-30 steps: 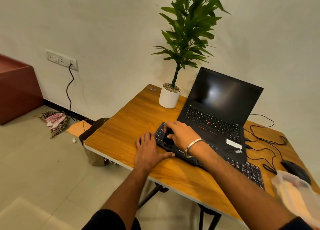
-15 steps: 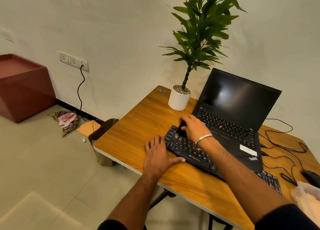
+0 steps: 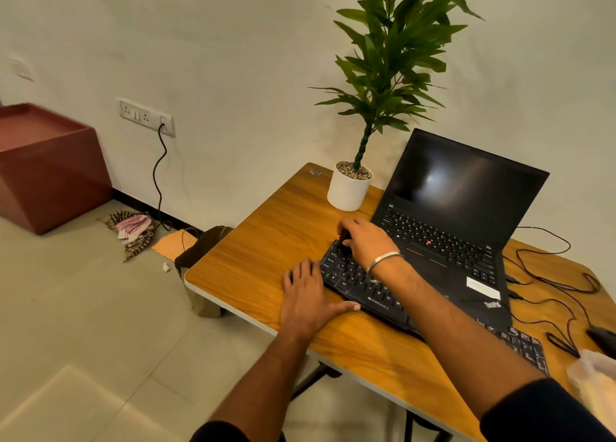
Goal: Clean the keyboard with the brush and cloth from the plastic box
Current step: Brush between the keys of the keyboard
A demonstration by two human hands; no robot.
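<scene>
Two hands on task: right hand [image 3: 365,240] gripping brush [image 3: 343,239] over keyboard [image 3: 358,283].

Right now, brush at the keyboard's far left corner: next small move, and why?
Probably sweep the brush rightward along the top key row. The right hand grips it at the keyboard's left end, the left hand lies flat, steadying that end, and most keys lie rightward.

wall [image 3: 233,58]: plain, off-white, socket [image 3: 146,116] with black cable
floor [image 3: 83,325]: pale tiles
block [image 3: 46,164]: dark red, far left
tabletop [image 3: 266,241]: wood-grain
</scene>
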